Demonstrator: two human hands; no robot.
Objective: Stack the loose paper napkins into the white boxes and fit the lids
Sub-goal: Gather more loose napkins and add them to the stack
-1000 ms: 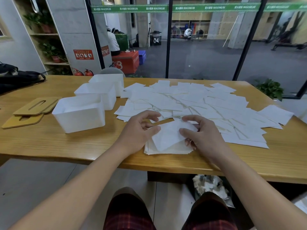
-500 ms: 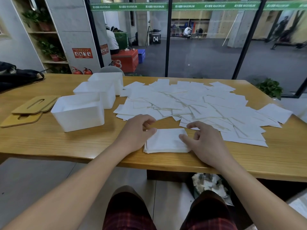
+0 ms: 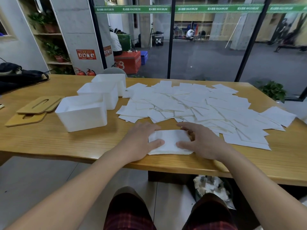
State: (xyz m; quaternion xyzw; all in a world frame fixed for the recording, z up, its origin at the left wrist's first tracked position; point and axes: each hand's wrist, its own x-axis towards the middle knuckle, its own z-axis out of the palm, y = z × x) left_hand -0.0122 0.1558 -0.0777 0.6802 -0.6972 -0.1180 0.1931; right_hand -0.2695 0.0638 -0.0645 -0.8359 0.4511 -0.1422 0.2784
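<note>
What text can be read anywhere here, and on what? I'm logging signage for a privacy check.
"MAXIMUM", repeated, beside blurred characters: green band across the glass.
"04": black box on the floor beyond the glass.
"3", partly hidden: red box.
Red wall signs: too small to read.
Napkins, white boxes, wooden lids: no text.

1. A neat napkin stack [image 3: 169,143] lies at the bench [image 3: 49,143] front edge.
2. The left hand [image 3: 141,143] and right hand [image 3: 204,143] flank the stack, thumbs resting on top.
3. Loose napkins [image 3: 191,103] spread behind the stack.
4. Three white boxes [image 3: 83,113] stand left of the stack, wooden lids [image 3: 33,108] farther left.
</note>
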